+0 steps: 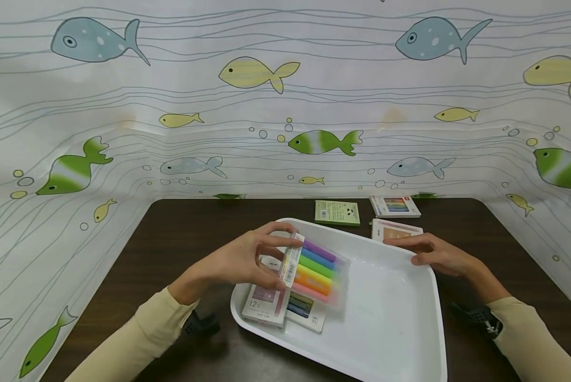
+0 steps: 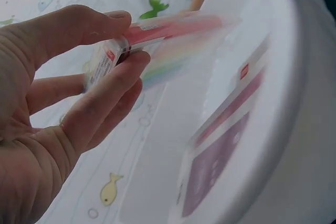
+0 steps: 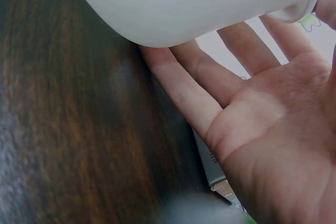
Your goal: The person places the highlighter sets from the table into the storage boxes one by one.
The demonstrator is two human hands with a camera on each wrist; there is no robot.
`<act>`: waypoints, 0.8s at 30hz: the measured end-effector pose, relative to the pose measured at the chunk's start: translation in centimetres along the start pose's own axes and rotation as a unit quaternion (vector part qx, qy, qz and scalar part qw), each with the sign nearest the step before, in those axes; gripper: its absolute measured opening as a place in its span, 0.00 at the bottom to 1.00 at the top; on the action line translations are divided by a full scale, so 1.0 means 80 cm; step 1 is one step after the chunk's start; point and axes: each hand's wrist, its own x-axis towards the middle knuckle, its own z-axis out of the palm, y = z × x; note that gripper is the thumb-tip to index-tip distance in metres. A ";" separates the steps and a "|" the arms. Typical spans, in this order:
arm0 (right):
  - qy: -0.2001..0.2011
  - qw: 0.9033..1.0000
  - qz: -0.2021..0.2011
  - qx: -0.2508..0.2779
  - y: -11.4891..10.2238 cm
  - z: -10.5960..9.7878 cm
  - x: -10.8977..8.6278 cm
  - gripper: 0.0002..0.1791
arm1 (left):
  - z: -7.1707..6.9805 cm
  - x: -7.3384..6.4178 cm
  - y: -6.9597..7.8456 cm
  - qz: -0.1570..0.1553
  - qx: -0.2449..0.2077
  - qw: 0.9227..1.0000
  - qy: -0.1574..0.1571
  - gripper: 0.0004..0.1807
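Note:
My left hand pinches the labelled end of a clear pack of highlighters, thumb on one side and fingers on the other. Purple, blue, green, yellow, orange and pink barrels show through it. The pack is tilted over the left part of a white tray. Beneath it in the tray lie a pink-and-white box marked 12 and a white box with dark sticks in its window. At the tray's far right corner my right hand holds the rim, its fingers reaching along the outer wall.
Behind the tray on the dark wooden table lie a green box, a white box with a coloured picture and a white box with a tan panel. A fish-patterned sheet surrounds the table's back and sides.

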 end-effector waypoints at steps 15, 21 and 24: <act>-0.010 1.000 -0.008 0.018 0.001 -0.001 0.000 0.30 | 0.019 -0.001 0.007 0.051 0.162 0.984 -0.054 0.45; -0.002 1.000 -0.001 0.004 0.000 -0.001 0.000 0.30 | 0.017 -0.002 0.008 0.042 0.167 0.983 -0.058 0.43; 0.000 1.000 0.001 0.001 0.000 0.000 0.000 0.30 | 0.015 -0.001 0.005 0.044 0.169 0.983 -0.055 0.42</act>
